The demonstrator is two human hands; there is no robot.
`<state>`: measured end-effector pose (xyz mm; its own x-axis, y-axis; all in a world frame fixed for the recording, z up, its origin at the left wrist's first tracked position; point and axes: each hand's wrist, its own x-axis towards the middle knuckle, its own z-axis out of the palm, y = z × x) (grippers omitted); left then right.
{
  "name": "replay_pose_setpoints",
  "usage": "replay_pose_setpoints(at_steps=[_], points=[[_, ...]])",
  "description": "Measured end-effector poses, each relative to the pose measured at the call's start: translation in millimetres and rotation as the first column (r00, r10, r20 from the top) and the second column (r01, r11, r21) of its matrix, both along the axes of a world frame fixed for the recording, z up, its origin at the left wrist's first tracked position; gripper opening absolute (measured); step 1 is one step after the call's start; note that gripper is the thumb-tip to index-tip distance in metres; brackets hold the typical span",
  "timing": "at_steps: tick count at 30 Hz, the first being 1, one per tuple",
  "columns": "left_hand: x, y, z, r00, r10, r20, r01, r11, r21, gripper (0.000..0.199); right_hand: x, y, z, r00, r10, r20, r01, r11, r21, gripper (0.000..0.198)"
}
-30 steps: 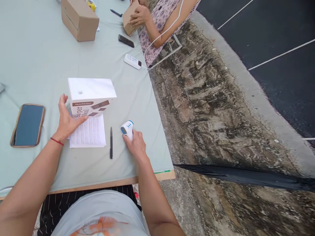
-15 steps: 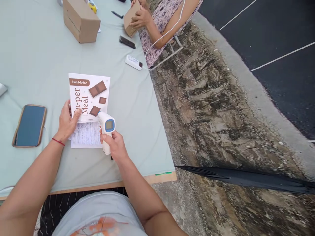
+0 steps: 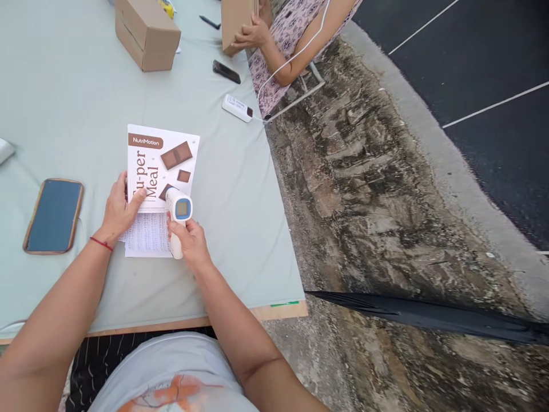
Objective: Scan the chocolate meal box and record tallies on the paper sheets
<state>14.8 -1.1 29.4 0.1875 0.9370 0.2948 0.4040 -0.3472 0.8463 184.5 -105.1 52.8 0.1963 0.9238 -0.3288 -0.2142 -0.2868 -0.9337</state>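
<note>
My left hand [image 3: 122, 203] is closed on the lower left edge of a white NutriMotion box [image 3: 175, 157] with brown chocolate pictures, its thumb on the front face. In my right hand [image 3: 191, 243] is a white infrared thermometer [image 3: 175, 200] with a blue-rimmed screen facing me. The thermometer's head overlaps the box's lower right corner; whether they touch I cannot tell. Beneath the box, printed paper sheets [image 3: 146, 234] lie on the table. My right fingers wrap the thermometer's handle and are partly hidden behind it.
A phone [image 3: 54, 216] lies to the left on the cloth-covered table [image 3: 240, 229]. Farther back are a cardboard box [image 3: 150, 37], a black device [image 3: 226, 71], a white corded stick [image 3: 237, 107] and a pen [image 3: 209, 22]. Another person's hand [image 3: 253, 33] holds a cardboard box [image 3: 235, 26].
The thermometer in my right hand has shifted left and slightly up over the box. The NutriMotion box has tilted a little and moved right. The other person's cardboard box has turned.
</note>
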Motion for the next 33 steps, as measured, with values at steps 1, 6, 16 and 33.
replay_pose_setpoints(at_steps=[1,6,16,33], points=[[0,0,-0.1,1.000,0.000,0.003,0.000,1.000,-0.002,0.083,0,0,0,1.000,-0.003,0.000,0.003,1.000,-0.005,0.047],[1,1,-2.4,1.000,0.020,0.011,-0.020,1.000,-0.016,0.084,0,1,1,1.000,0.015,0.006,-0.015,1.000,-0.007,0.046],[1,1,-4.4,1.000,0.030,0.011,-0.029,0.999,-0.019,0.082,-3,0,0,1.000,0.011,0.000,-0.011,1.000,0.002,0.047],[-1,2,8.1,0.999,0.001,0.037,0.002,0.996,-0.086,0.078,20,-36,54,0.989,-0.121,-0.085,0.138,0.960,0.243,0.047]])
